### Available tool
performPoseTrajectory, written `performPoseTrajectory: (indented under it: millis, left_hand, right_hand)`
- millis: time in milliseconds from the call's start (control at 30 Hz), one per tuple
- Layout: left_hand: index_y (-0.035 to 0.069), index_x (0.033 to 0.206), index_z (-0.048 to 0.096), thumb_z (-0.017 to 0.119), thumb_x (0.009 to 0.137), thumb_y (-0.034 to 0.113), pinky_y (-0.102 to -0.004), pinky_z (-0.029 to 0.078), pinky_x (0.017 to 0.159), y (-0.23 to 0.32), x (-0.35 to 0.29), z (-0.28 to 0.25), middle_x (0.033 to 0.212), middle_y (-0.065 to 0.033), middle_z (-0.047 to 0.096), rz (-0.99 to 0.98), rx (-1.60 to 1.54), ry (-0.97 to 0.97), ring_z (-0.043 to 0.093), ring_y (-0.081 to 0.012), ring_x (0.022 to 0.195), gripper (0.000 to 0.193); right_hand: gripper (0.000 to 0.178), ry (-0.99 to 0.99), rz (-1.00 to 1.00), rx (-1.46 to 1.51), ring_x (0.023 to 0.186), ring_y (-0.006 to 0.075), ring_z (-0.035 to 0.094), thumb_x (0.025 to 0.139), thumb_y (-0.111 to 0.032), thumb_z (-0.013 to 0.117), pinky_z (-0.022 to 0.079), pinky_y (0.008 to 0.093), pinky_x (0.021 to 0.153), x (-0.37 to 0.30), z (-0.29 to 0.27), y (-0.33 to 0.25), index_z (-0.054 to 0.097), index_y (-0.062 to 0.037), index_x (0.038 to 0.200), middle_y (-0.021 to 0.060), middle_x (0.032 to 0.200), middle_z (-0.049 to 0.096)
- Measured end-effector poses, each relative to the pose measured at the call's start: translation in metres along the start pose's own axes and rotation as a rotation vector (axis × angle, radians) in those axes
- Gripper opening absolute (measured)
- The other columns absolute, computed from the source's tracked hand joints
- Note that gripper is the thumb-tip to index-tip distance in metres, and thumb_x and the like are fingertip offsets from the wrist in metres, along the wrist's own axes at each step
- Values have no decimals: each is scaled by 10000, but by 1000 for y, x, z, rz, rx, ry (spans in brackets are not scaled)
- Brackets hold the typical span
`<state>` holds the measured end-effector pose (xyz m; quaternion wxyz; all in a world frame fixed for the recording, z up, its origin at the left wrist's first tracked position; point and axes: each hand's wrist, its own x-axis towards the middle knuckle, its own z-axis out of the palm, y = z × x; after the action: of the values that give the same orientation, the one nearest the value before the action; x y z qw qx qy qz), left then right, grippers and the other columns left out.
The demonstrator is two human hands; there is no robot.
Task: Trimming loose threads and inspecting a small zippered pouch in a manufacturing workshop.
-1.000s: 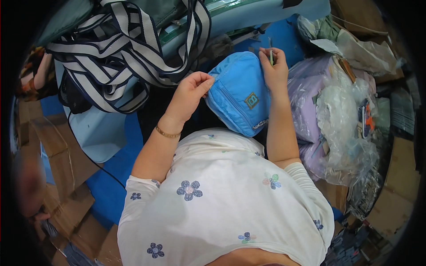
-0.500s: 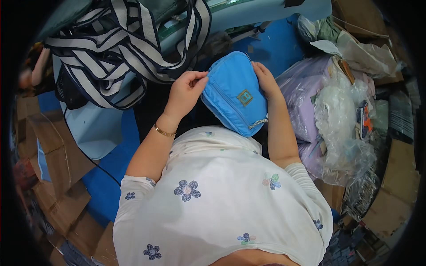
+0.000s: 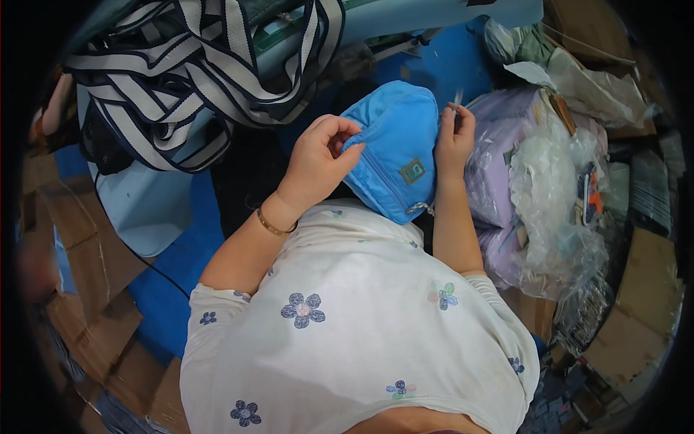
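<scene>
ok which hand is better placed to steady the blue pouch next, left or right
Probably the left hand: it touches the blue pouch at its left edge and shows no tool. The right hand, by the opposite edge, holds a slim blurred tool, so seems less free.

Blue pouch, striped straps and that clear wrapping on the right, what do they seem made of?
Pouch: probably nylon or polyester cloth, low sheen, by its soft, thin creases. Straps: likely woven webbing, matte, by their flat bands and ribbed texture; fibre unclear. Wrapping: thin plastic film, glossy, by its see-through crinkles and highlights.
</scene>
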<state>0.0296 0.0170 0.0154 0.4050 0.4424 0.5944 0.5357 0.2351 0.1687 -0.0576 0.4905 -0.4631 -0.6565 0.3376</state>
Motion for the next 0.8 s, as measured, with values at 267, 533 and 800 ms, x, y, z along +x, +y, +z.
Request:
performPoseTrajectory:
  millis: [267, 533, 800]
  left_hand:
    - [4, 995, 603, 671, 830, 47, -198, 444, 715, 2, -3, 6, 927, -23, 576, 81, -44, -15, 528, -78, 788, 183]
    - [-3, 1017, 618, 643, 869, 64, -192, 457, 781, -5, -4, -1, 926, -22, 612, -40, -272, -60, 565, -73, 864, 164]
    - [2, 1018, 621, 615, 892, 93, -176, 436, 744, -7, -1, -6, 902, -13, 617, -191, -350, -80, 541, -54, 815, 156]
  right_hand:
    - [418, -317, -344, -83, 703, 149, 552, 749, -140, 752, 459, 240, 645, -37, -16, -83, 599, -24, 1120, 63, 843, 581]
    - [517, -433, -524, -256, 539, 151, 542, 657, -168, 805, 429, 255, 477, -49, -7, -90, 645, -58, 1137, 42, 696, 571]
    - [453, -419, -572, -321, 515, 166, 521, 693, -193, 781, 417, 274, 463, -50, 2, -88, 660, -73, 1113, 38, 678, 562]
